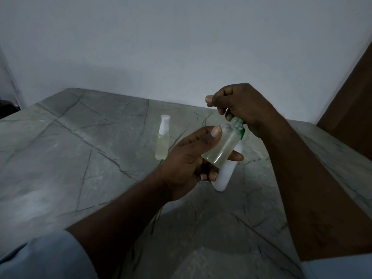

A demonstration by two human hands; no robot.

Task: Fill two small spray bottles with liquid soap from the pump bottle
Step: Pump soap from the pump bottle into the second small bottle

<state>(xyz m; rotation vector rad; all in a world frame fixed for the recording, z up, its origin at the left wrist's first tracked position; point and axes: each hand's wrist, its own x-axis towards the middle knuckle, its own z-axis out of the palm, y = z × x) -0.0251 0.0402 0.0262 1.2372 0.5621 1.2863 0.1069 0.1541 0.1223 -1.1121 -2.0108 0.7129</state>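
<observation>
My left hand (193,158) grips a small clear bottle (223,146) that is tilted, uncapped and partly filled with pale liquid. Its threaded neck points up and right, under my right hand (239,105). That hand's fingers curl over the top of the white pump bottle (224,176), which stands on the table behind my left hand. The pump head is hidden apart from a green sliver. A second small spray bottle (162,141) stands upright to the left, its white sprayer on and pale liquid inside.
The grey marbled table (80,158) runs back to a pale wall (181,47). A brown wooden panel (354,101) stands at the right. The table's left edge drops off near a dark area.
</observation>
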